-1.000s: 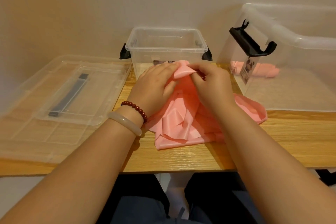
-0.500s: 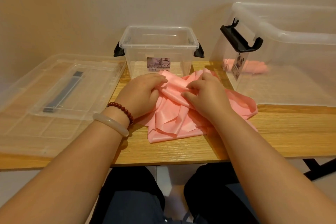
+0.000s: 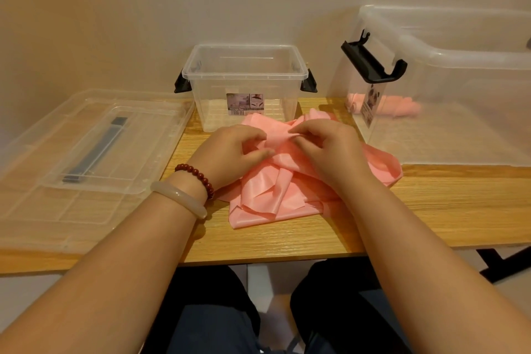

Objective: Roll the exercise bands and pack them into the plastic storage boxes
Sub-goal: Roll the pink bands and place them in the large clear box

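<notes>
At frame centre, my left hand [image 3: 230,152] and right hand [image 3: 330,149] both pinch a fold of the crumpled pink band [image 3: 275,195] on the table [image 3: 287,238], just below the small clear box [image 3: 244,77]. At right, the large box [image 3: 459,95] holds a rolled band [image 3: 402,108].

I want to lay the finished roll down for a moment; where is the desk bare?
Bare wood lies along the front edge, right of the pink band and before the big box. A thin strip runs between the lids and the left hand. The middle, under both hands up to the small box, is crowded.
</notes>
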